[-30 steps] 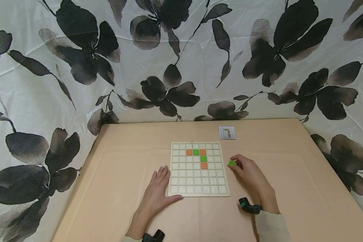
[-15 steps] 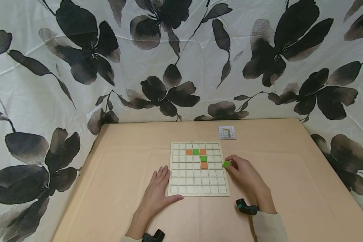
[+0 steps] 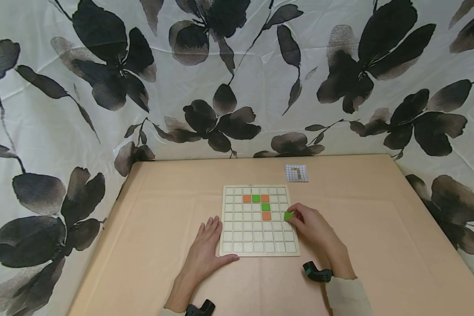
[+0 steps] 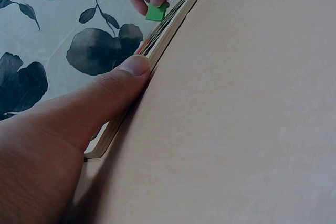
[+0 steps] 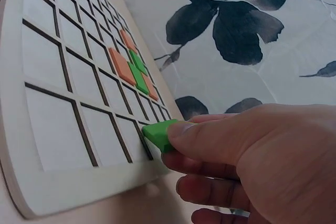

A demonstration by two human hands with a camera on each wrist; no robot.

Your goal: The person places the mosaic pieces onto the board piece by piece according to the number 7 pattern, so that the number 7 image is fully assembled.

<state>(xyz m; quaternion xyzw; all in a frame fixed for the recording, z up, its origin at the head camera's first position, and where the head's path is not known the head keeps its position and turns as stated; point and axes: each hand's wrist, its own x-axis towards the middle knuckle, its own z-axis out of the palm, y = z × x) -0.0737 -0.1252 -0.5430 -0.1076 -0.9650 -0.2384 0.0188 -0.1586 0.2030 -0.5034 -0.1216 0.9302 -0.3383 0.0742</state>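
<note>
A pale wooden grid board (image 3: pixel 256 236) lies on the table, with orange tiles and green tiles set in several of its cells. My right hand (image 3: pixel 312 224) pinches a green square tile (image 3: pixel 288 216) between thumb and fingers, over the board's right edge. In the right wrist view this green tile (image 5: pixel 160 135) hangs tilted above the outer cells. My left hand (image 3: pixel 205 252) lies flat along the board's left side, fingers straight. Its thumb (image 4: pixel 134 66) touches the near edge of the board in the left wrist view.
Behind the board lies a small printed card (image 3: pixel 296 173) showing a coloured grid pattern. The light wooden table (image 3: pixel 162 210) ends at the back against a white cloth (image 3: pixel 162 96) with dark flowers. Each wrist wears a black camera band.
My right hand has moved left with the green tile, from beside the board to over its right edge. The left hand and the placed tiles have stayed put.
</note>
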